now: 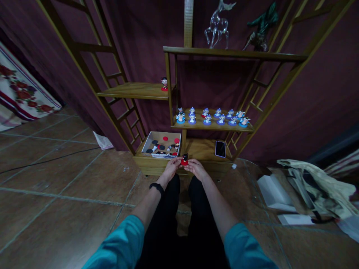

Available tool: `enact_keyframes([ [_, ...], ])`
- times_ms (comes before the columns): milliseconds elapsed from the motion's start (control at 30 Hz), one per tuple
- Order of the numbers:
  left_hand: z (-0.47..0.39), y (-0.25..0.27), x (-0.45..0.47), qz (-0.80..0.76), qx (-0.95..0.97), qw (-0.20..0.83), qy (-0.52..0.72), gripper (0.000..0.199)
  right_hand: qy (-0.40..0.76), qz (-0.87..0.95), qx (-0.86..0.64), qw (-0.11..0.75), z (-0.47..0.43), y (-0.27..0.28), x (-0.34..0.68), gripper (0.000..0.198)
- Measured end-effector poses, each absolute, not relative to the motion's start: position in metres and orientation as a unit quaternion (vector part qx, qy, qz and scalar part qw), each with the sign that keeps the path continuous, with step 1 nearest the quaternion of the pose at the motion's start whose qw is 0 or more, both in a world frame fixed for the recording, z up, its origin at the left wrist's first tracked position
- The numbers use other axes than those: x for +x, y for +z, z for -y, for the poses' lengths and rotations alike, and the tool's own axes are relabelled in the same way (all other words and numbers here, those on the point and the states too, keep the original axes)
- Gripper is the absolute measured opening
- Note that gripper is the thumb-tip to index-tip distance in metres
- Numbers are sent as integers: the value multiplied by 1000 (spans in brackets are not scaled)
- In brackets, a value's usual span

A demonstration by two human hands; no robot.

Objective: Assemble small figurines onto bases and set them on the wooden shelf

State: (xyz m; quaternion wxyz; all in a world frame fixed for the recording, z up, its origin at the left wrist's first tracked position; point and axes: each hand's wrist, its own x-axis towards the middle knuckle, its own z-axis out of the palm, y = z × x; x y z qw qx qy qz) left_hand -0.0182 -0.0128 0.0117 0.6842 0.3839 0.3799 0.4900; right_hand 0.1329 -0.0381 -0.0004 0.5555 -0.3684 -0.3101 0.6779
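Observation:
Between my two hands is a small figurine (184, 159) with a dark top and a red round base, held upright in front of the low shelf. My left hand (173, 165) pinches the base from the left, and my right hand (196, 168) grips it from the right. Just beyond my left hand, an open cardboard box (148, 142) holds red and dark discs and several loose figurines. A similar figurine (164, 84) on a red base stands on the left shelf (134, 90).
Several small figurines (207, 119) on mostly blue and purple bases stand on the middle shelf (185, 126). A phone (220, 149) lies on the lower shelf. Up top are a glass deer (217, 26) and a dark green statue (262, 28). Bags (322, 183) lie on the floor at right.

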Motion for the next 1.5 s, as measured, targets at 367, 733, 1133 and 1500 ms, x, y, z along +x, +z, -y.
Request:
enact_keyframes([
  [367, 11, 7, -17, -372, 375, 680, 508, 22, 683, 320, -376, 538, 38, -1, 134, 23],
  [733, 11, 9, -17, -397, 387, 668, 496, 19, 675, 310, -383, 549, 36, -2, 134, 22],
  [1133, 13, 16, -16, -407, 367, 695, 465, 16, 672, 296, -394, 553, 37, 0, 133, 13],
  [1500, 16, 19, -17, -404, 374, 698, 458, 11, 677, 292, -394, 549, 36, -1, 133, 18],
])
